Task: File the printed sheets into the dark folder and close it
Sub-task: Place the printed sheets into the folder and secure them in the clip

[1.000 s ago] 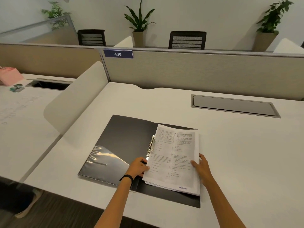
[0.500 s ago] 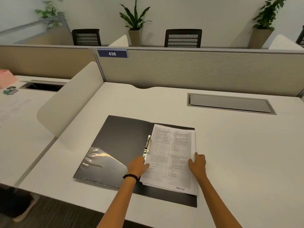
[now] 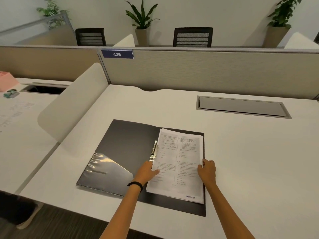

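Note:
The dark folder [image 3: 127,149] lies open and flat on the white desk. Its left flap has a clear plastic pocket [image 3: 107,168], and a metal clip [image 3: 154,151] runs along the spine. A stack of printed sheets [image 3: 181,163] rests on the right half, its left edge against the clip. My left hand [image 3: 148,170] holds the stack's left edge just below the clip, thumb on the top page. My right hand [image 3: 207,169] grips the stack's right edge. A black band circles my left wrist.
A white curved divider [image 3: 72,107] stands to the left of the folder. A grey cable hatch [image 3: 241,106] is set into the desk at the back right. A beige partition [image 3: 207,73] closes off the far edge. The neighbouring desk on the left holds a pink box [image 3: 6,82].
The sheets have been squared up on the folder's right half and slid left toward the clip. My left thumb has come onto the top page; my right hand has shifted up the right edge.

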Action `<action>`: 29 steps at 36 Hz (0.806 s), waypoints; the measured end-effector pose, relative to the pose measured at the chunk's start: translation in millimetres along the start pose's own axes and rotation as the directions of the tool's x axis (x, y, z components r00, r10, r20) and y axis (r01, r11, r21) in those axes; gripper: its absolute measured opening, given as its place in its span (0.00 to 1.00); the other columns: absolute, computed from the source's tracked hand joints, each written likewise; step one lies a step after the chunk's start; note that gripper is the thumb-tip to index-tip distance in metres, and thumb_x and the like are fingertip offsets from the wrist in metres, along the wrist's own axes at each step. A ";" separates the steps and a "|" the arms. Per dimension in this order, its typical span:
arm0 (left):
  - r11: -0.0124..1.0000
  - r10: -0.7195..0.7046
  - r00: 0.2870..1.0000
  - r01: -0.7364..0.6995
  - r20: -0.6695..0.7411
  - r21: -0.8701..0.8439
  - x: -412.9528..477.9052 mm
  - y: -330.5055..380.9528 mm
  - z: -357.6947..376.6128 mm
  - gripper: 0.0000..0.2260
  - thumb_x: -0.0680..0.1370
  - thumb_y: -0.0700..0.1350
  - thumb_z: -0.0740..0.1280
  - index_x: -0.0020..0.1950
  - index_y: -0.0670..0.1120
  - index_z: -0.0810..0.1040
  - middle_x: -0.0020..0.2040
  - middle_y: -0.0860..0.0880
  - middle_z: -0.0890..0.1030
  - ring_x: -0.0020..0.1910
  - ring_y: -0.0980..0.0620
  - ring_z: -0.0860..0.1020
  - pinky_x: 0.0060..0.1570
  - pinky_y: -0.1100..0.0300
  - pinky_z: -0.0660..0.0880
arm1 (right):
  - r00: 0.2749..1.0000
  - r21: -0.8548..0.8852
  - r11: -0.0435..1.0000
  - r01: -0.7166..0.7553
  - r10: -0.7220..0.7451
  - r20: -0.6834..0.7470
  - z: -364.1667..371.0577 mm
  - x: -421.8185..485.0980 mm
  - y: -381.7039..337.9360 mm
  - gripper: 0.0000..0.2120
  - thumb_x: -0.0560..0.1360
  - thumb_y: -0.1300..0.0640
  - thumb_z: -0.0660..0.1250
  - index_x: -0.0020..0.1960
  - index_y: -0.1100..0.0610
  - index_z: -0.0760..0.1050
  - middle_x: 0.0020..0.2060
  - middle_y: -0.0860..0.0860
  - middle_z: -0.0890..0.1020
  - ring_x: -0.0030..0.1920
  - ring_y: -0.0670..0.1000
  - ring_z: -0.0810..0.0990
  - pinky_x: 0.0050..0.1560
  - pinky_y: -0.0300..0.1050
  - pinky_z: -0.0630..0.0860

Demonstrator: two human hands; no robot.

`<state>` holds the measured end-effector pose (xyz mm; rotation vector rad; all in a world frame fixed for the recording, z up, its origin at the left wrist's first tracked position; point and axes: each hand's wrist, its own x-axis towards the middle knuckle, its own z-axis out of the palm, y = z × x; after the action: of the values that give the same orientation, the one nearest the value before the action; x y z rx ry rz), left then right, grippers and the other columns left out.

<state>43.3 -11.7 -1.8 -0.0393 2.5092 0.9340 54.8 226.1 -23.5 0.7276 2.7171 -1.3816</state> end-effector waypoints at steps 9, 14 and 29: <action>0.977 0.084 0.950 -0.137 0.300 0.160 -15.2 -12.0 -1.7 0.47 0.69 0.47 0.74 0.74 0.49 0.43 0.76 0.48 0.52 0.74 0.44 0.55 0.70 0.45 0.61 | 1.000 0.028 1.000 0.003 -0.003 0.017 -3.6 2.7 2.5 0.06 0.76 0.65 0.61 0.40 0.61 0.68 0.49 0.65 0.76 0.42 0.58 0.76 0.43 0.43 0.72; 0.942 0.098 0.944 -0.190 0.315 0.275 -27.6 -21.1 13.4 0.53 0.70 0.45 0.73 0.72 0.45 0.30 0.76 0.48 0.37 0.76 0.45 0.44 0.72 0.48 0.56 | 1.000 -0.002 1.000 -0.018 0.018 0.016 1.3 -4.2 2.9 0.09 0.76 0.61 0.62 0.53 0.66 0.70 0.54 0.61 0.72 0.52 0.60 0.76 0.53 0.50 0.76; 0.942 0.145 0.975 -0.189 0.170 0.278 -42.0 -24.4 21.0 0.44 0.75 0.44 0.67 0.73 0.45 0.32 0.77 0.48 0.40 0.76 0.45 0.47 0.72 0.51 0.56 | 1.000 -0.012 1.000 0.011 -0.011 0.025 2.4 -3.6 0.6 0.07 0.76 0.61 0.62 0.49 0.66 0.72 0.51 0.63 0.75 0.47 0.59 0.77 0.49 0.48 0.75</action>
<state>93.9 -22.8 -12.7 0.3311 2.5124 0.5917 57.9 223.1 -24.6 0.6908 2.7123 -1.3657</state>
